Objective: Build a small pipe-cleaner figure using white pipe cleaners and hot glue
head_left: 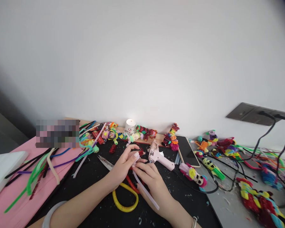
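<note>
My left hand (123, 164) and my right hand (150, 180) meet over a black mat (95, 177). The left fingers pinch a small red fuzzy piece (141, 153) near the fingertips. The right fingers curl around a pale lilac pipe cleaner (146, 191) that runs down toward me. A red pipe cleaner (132, 186) and a yellow loop (124, 202) lie under the hands. A pink glue gun (159, 155) lies just beyond the fingertips.
Small scissors (105, 161) lie left of the hands. Loose pipe cleaners (38, 174) spread over a pink sheet (16, 205) at left. Finished pipe-cleaner figures (142, 132) and a white cup (130, 126) line the wall. A phone (186, 150) and cables (273, 139) are at right.
</note>
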The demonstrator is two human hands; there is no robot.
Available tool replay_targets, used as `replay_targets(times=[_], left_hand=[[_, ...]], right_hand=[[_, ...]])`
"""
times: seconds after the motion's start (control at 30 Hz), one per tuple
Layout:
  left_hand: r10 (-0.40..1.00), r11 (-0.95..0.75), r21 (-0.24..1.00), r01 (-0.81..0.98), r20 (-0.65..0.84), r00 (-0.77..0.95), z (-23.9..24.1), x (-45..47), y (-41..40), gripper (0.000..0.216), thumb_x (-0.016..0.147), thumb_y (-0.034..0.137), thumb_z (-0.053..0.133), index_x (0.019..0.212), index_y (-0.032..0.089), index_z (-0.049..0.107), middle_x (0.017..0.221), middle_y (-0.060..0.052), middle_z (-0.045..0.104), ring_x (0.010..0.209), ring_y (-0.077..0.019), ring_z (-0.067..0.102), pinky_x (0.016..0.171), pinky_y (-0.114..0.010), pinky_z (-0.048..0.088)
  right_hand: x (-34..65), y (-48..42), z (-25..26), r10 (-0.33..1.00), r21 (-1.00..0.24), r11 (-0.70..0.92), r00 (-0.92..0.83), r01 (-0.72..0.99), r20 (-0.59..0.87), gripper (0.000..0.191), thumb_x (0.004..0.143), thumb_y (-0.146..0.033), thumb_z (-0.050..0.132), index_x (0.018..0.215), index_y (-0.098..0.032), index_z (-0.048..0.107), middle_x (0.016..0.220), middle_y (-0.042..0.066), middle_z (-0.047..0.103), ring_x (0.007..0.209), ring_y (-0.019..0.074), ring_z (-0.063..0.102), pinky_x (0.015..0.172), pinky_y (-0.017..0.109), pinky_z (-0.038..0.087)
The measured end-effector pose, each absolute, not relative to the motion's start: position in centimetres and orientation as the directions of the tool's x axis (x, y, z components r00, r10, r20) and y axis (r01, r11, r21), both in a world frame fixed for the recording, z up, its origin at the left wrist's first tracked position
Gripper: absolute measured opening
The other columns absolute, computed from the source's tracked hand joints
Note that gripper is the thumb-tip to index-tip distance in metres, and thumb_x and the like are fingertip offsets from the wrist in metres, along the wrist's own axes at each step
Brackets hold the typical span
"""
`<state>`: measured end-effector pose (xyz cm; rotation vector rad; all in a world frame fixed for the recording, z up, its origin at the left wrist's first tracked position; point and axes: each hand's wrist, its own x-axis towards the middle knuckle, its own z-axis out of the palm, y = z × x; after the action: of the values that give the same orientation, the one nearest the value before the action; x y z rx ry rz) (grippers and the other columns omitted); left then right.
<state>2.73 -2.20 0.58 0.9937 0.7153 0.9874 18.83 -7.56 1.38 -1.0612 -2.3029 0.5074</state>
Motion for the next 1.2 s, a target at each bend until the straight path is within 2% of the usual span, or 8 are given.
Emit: replay_targets(times=[0.63,0.9,1.2], left_hand=[[0.922,0.124,0.957,-0.262,-0.013,0.388,0.99,2.92,-2.36,0.026,0.088,0.038,0.053,0.108,0.024,0.045,0.110,-0.005,0.063,0.092,-0.0190,0.067,0.088,-0.034,0.047],[0.925,0.109,0.966,-0.234,-0.012,0.380,1.06,2.96,-2.38,0.025,0.087,0.037,0.054,0.108,0.024,0.049,0.109,-0.005,0.063,0.092,-0.0197,0.067,0.089,-0.034,0.047],[0.927,0.071,0.971,-0.228,0.020,0.374,0.75,3.02,-2.47,0.024,0.090,0.036,0.050,0.111,0.024,0.051,0.109,-0.004,0.061,0.091,-0.0183,0.065,0.087,-0.032,0.047]], right_hand=[[18.47,-7.51,2.00,0.777,-0.487,0.623,-0.558,0.613,0.292,0.054,0.083,-0.009,0.054,0.135,-0.023,0.047,0.134,0.006,0.052,0.120,0.0233,0.045,0.104,0.039,0.041],[18.18,-7.45,2.00,0.768,-0.465,0.638,-0.556,0.614,0.319,0.049,0.085,-0.011,0.053,0.132,-0.023,0.050,0.133,0.007,0.054,0.118,0.0247,0.048,0.102,0.042,0.043],[18.21,-7.24,1.51,0.752,-0.427,0.657,-0.572,0.621,0.327,0.051,0.083,-0.007,0.053,0.133,-0.021,0.050,0.133,0.008,0.055,0.119,0.0253,0.048,0.102,0.042,0.044]])
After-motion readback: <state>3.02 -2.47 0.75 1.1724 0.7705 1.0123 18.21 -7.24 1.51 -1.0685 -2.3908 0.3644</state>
